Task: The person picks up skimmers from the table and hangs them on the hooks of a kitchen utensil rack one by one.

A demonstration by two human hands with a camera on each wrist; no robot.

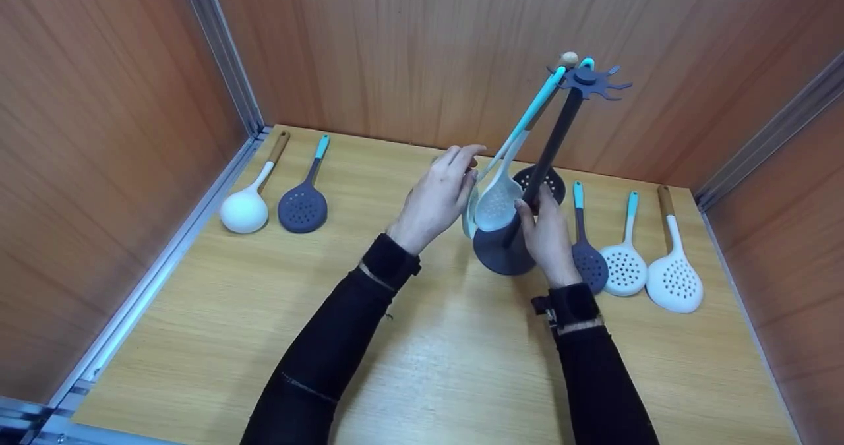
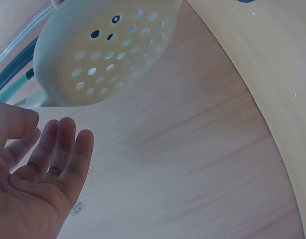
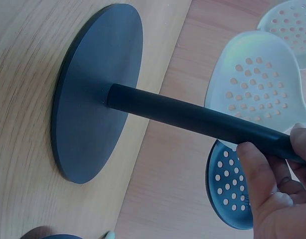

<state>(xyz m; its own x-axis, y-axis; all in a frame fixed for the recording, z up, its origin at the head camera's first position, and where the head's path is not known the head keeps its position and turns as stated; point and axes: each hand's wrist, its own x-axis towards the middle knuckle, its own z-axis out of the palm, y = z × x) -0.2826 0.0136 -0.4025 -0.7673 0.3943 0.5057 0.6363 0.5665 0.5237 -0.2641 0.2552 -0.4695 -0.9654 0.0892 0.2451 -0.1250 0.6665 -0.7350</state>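
A dark stand with a round base and a hooked top leans to the right, several utensils hanging from its hooks. My right hand grips its pole low down; in the right wrist view the fingers and thumb of the right hand are round the pole. Beside the hanging pale slotted spoon, my left hand is raised at the left. In the left wrist view the left hand has loosely bent fingers and holds nothing, just below a pale perforated head.
On the wooden table a white ladle and a dark skimmer lie at the left. At the right lie a dark skimmer and two white ones. Wood-panel walls enclose the back and sides.
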